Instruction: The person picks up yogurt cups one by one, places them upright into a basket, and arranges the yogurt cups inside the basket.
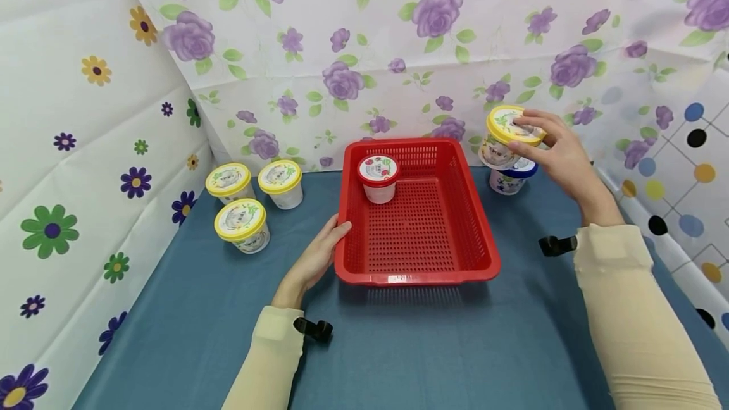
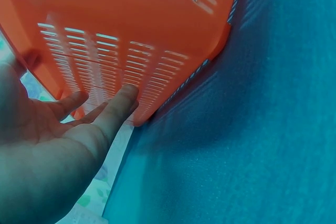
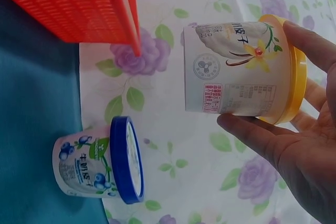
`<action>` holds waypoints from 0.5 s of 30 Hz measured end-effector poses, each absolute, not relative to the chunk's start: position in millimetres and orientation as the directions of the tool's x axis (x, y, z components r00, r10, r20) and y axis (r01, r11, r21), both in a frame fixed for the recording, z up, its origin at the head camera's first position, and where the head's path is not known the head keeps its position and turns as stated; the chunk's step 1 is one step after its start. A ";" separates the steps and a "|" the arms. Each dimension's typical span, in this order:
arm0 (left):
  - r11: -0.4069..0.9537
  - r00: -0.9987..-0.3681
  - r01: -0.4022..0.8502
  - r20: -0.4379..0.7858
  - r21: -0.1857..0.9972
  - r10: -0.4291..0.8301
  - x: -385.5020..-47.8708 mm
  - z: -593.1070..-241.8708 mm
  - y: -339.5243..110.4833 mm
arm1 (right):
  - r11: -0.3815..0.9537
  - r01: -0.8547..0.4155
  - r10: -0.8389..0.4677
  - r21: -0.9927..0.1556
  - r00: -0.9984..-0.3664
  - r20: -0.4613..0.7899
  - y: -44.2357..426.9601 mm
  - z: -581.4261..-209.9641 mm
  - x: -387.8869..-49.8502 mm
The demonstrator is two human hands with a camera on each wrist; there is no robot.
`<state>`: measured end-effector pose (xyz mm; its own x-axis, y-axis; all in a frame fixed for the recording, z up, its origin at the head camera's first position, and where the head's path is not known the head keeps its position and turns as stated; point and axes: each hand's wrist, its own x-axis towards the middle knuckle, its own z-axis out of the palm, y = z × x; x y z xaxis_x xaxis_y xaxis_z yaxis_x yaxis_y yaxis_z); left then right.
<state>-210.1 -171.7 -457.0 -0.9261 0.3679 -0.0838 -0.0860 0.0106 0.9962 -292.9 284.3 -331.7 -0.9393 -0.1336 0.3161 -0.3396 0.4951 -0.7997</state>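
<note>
We see the right hand (image 1: 560,154) holding a yellow-lidded cup (image 1: 509,136) beyond the right side of the red basket (image 1: 421,279), its fingers covering some of the lid while the cup partly hides a blue-lidded cup (image 1: 507,183) that the right wrist view shows whole. The left hand (image 1: 316,255) grips the basket's left side, thumb at the rim, and only the left wrist view, which crops the basket, shows us fingers against the slotted outer wall. Inside sits a red-lidded cup (image 1: 379,183), its small print unreadable to us.
</note>
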 end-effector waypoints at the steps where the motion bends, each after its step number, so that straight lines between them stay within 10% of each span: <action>1: 0.012 -0.926 -0.085 -0.083 0.996 0.368 -210.2 -456.8 -171.7 | 0.494 -0.347 -0.138 -0.797 -0.936 0.323 282.6 -330.4 -292.5; 15: 0.013 -0.926 -0.082 -0.081 0.997 0.368 -209.7 -454.8 -171.3 | 0.450 -0.398 -0.226 -0.800 -0.917 0.329 251.1 -316.2 -296.8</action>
